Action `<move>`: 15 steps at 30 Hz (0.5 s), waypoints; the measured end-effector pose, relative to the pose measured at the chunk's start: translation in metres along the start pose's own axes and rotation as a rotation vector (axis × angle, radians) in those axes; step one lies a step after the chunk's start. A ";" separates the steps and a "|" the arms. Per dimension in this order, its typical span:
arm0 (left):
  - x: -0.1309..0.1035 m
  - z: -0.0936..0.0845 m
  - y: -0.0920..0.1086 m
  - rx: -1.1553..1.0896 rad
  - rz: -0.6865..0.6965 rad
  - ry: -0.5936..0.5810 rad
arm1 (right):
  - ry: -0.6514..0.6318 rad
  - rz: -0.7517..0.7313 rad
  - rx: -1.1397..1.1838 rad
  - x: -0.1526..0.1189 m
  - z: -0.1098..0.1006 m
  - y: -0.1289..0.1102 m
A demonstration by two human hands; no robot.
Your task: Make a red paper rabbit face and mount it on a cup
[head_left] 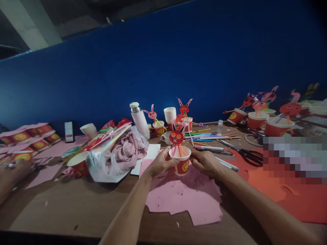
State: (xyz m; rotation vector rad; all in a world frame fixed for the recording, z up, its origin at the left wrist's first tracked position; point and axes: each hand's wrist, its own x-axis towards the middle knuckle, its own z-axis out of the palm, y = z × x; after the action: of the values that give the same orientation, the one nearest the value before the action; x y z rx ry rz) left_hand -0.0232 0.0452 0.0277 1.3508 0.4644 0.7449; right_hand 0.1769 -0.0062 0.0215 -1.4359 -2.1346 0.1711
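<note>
A red paper cup [182,166] with a white rim and a yellow emblem is upright above the pink paper [189,200]. From the cup rises a red paper animal face [176,137] with pink ears, on pink and orange strips. My left hand [162,162] is closed round the cup's left side. At the cup's right side is my right hand [207,163], its fingers curled and pressed together near the wall; what they grip, if anything, is hidden.
Behind lie colored sticks [204,137], markers, black scissors [250,156] and a white bottle [140,122]. A plastic bag [102,170] sits left, orange-red paper [281,190] right. Another person's hand [17,172] is at far left; more decorated cups stand right.
</note>
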 end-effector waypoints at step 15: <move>-0.003 0.006 0.006 -0.042 -0.054 0.062 | 0.012 0.049 0.121 0.002 -0.001 0.008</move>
State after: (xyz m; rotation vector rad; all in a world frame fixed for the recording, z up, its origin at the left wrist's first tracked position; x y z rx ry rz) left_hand -0.0223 0.0388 0.0347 1.2741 0.5295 0.7497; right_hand 0.1832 -0.0008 0.0196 -1.4162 -2.0437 0.3045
